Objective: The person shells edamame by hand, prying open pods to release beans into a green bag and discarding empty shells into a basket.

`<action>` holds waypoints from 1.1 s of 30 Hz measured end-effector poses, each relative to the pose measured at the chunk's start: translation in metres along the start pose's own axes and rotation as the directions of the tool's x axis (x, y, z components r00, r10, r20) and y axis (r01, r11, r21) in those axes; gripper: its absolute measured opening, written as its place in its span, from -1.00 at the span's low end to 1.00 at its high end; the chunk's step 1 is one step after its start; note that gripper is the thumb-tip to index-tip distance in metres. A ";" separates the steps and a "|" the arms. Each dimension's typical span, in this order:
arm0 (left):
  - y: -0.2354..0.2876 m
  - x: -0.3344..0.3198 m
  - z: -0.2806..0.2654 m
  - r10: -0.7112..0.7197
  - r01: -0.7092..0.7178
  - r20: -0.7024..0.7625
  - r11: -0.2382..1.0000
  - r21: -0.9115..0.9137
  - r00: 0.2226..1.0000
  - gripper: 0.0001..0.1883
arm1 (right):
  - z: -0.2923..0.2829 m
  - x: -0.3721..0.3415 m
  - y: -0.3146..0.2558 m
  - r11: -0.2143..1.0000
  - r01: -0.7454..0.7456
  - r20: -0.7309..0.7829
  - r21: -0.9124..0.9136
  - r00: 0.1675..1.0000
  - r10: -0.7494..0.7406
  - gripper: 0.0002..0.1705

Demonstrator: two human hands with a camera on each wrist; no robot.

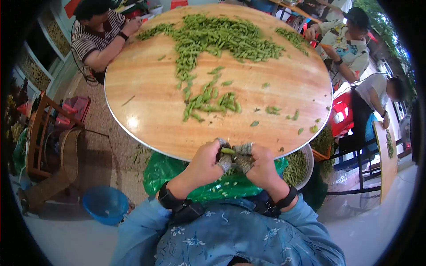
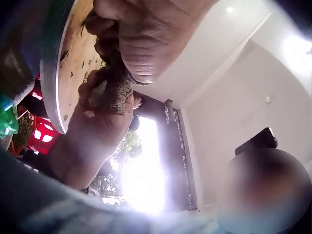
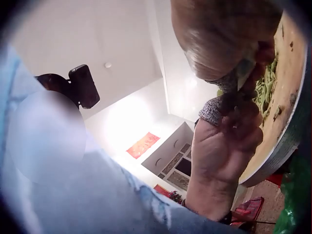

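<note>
Just over the near edge of the round wooden table, my left hand (image 1: 199, 166) and right hand (image 1: 264, 168) meet, thumbs and fingertips close together. Between them they pinch a small green bean pod (image 1: 227, 150). Grey knitted covers (image 1: 242, 148) wrap several fingertips and both thumbs. In the left wrist view, the right hand (image 2: 95, 129) is below the left; the pod is hidden there. The right wrist view has the left hand (image 3: 222, 151) with fingers curled in toward the right. A small cluster of pods (image 1: 208, 104) lies on the table beyond the hands.
A large heap of pods (image 1: 222, 37) covers the far part of the table (image 1: 146, 111). Green plastic (image 1: 208, 190) spreads below the hands, beside a white tub (image 1: 306, 166) of shelled beans. A blue basin (image 1: 105, 205) stands on the floor at left. Other people sit around the table.
</note>
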State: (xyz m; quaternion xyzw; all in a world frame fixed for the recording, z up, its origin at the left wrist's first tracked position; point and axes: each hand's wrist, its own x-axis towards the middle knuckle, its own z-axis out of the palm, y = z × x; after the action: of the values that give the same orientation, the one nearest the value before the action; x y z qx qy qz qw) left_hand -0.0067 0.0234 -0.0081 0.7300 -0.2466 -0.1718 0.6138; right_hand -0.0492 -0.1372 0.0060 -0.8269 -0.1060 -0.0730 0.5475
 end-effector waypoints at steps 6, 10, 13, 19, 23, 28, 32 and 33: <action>0.001 0.003 0.006 -0.051 0.051 0.006 0.998 0.028 0.999 -0.80 | 0.000 0.002 -0.002 0.997 -0.054 0.016 0.054 0.998 0.053 -0.83; -0.009 0.007 0.010 0.081 -0.087 -0.042 0.981 -0.171 0.996 -0.78 | 0.001 0.001 0.009 0.938 -0.164 0.015 0.306 0.986 0.167 -0.88; 0.004 0.005 0.004 -0.110 0.091 -0.028 0.918 -0.386 0.994 -0.76 | -0.010 0.004 0.020 0.769 -0.275 0.089 0.578 0.957 0.275 -0.92; 0.003 0.003 -0.001 -0.082 0.076 -0.009 0.953 -0.293 0.997 -0.87 | -0.021 0.005 0.020 0.555 -0.392 0.208 0.734 0.907 0.365 -0.78; 0.013 0.003 0.000 0.062 -0.062 0.042 0.998 -0.006 0.997 -0.85 | -0.019 0.006 0.019 0.600 -0.354 0.198 0.717 0.929 0.312 -0.92; 0.010 0.003 0.002 -0.014 0.018 -0.043 0.994 0.108 0.999 -0.86 | -0.019 0.004 0.017 0.690 -0.320 0.147 0.649 0.943 0.300 -0.92; 0.015 0.004 0.005 0.042 -0.036 -0.086 0.997 0.065 0.995 -0.83 | -0.017 0.004 0.011 0.740 -0.304 0.108 0.600 0.948 0.301 -0.93; 0.015 0.005 0.005 0.058 -0.051 -0.078 0.995 0.088 0.995 -0.83 | -0.016 0.004 0.009 0.739 -0.303 0.110 0.601 0.948 0.299 -0.93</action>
State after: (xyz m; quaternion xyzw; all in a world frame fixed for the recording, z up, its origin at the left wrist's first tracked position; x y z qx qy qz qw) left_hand -0.0077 0.0151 0.0064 0.7549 -0.2486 -0.1145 0.5960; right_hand -0.0426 -0.1549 0.0052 -0.6117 0.0094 0.0570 0.7890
